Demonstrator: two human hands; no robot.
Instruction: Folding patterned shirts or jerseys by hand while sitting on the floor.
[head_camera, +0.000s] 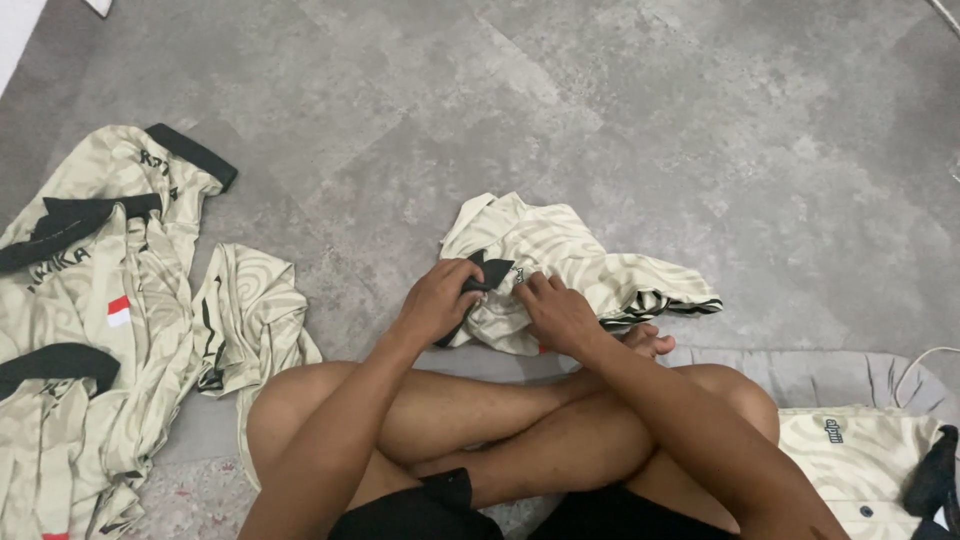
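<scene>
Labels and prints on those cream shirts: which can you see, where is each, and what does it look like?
Flag patch: on the shirt pile at left, small rectangle, red over white.
Dark lettering: same pile, below a black collar.
Small dark mark: on the folded shirt at lower right.
Crumpled shirt in both hands, left hand, right hand: black collar, no readable label showing.
No packages, signs or screens.

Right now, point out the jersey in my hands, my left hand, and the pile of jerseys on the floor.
jersey (570, 262), head view, on the cream patterned fabric behind the hands.
left hand (440, 298), head view, on the back of the hand.
pile of jerseys (95, 300), head view, on the chest of the top jersey.
</scene>
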